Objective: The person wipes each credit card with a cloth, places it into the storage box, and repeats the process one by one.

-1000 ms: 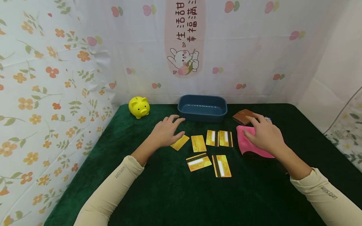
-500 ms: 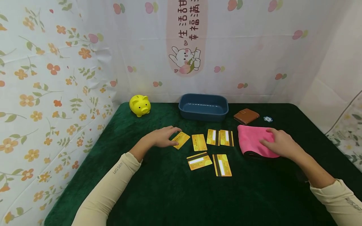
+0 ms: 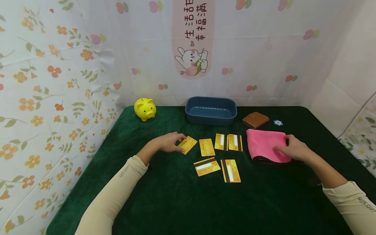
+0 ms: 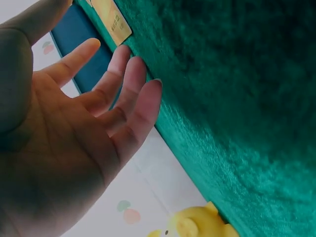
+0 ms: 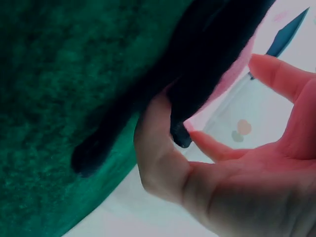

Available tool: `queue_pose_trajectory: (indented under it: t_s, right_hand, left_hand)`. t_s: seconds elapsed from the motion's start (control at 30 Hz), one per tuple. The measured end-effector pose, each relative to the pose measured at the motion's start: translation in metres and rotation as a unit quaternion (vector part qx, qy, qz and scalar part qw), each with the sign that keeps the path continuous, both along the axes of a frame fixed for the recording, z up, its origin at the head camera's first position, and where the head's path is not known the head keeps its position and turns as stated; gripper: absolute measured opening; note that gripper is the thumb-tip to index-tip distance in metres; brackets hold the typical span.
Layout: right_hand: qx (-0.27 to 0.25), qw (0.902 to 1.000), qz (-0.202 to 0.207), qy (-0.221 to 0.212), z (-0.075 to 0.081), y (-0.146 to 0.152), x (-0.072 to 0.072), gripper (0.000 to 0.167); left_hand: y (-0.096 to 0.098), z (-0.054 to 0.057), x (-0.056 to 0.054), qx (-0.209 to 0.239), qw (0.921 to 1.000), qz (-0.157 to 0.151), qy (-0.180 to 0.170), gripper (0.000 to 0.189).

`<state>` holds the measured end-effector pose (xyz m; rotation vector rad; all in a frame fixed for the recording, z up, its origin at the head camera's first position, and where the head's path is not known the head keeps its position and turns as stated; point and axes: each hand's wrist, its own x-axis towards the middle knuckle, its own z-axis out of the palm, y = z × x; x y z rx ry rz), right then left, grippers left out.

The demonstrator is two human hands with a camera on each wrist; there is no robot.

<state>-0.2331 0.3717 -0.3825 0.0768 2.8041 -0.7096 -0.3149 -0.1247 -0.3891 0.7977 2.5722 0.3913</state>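
Observation:
My left hand (image 3: pixel 169 142) hovers low at the leftmost yellow bank card (image 3: pixel 188 145), fingers loosely bent and spread, thumb by its near edge. In the left wrist view the palm and fingers (image 4: pixel 132 81) hold nothing, and a card (image 4: pixel 114 24) lies past the fingertips. At the right edge of a folded pink cloth (image 3: pixel 264 143) with a black underside, my right hand (image 3: pixel 296 150) grips the edge, thumb over the pink top. In the right wrist view one finger (image 5: pixel 160 143) curls under the black side (image 5: pixel 202 74); its tip is hidden.
Several other yellow cards, including one upright card (image 3: pixel 207 147), lie mid-table. A blue bin (image 3: pixel 211 118) stands at the back, with a yellow piggy bank (image 3: pixel 145 109) to its left. A brown wallet (image 3: pixel 256 120) and poker chip (image 3: pixel 278 122) lie behind the cloth.
My left hand has come down and towards me to the leftmost card. My right hand has moved from over the pink cloth to its right edge and taken hold, uncovering the poker chip.

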Motion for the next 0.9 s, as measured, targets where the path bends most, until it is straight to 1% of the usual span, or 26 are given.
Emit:
queue_pose_trajectory:
  t_s: [0.07, 0.13, 0.3, 0.5, 0.67, 0.83, 0.9]
  right_hand:
    - [-0.003, 0.9998, -0.002, -0.019, 0.000, 0.003, -0.001, 0.097]
    - [-0.004, 0.9996, 0.001, -0.027, 0.000, 0.004, -0.001, 0.098]
    - [0.002, 0.9997, 0.008, -0.021, -0.001, 0.005, -0.003, 0.095]
    - [-0.001, 0.9997, 0.003, -0.025, -0.003, 0.005, -0.005, 0.096]
    - [-0.015, 0.9995, 0.000, -0.027, -0.005, 0.008, -0.006, 0.100]
    - [-0.050, 0.9970, -0.032, -0.049, -0.004, 0.011, -0.005, 0.117]
    - [-0.060, 0.9953, -0.042, -0.063, -0.003, 0.012, -0.005, 0.120]
  left_hand:
    - [0.003, -0.001, -0.001, -0.002, 1.0000, 0.006, 0.002, 0.060]
    - [0.005, -0.002, -0.001, -0.005, 0.9999, 0.013, 0.005, 0.061]
    - [0.011, -0.003, 0.000, -0.027, 0.9990, 0.032, 0.013, 0.066]
    - [0.015, -0.005, -0.001, -0.056, 0.9970, 0.051, 0.015, 0.076]
    - [0.015, -0.007, -0.004, -0.037, 0.9974, 0.062, -0.006, 0.074]
    - [0.014, -0.008, -0.005, -0.010, 0.9974, 0.066, -0.029, 0.068]
    - [0.013, -0.008, -0.004, 0.000, 0.9972, 0.067, -0.034, 0.067]
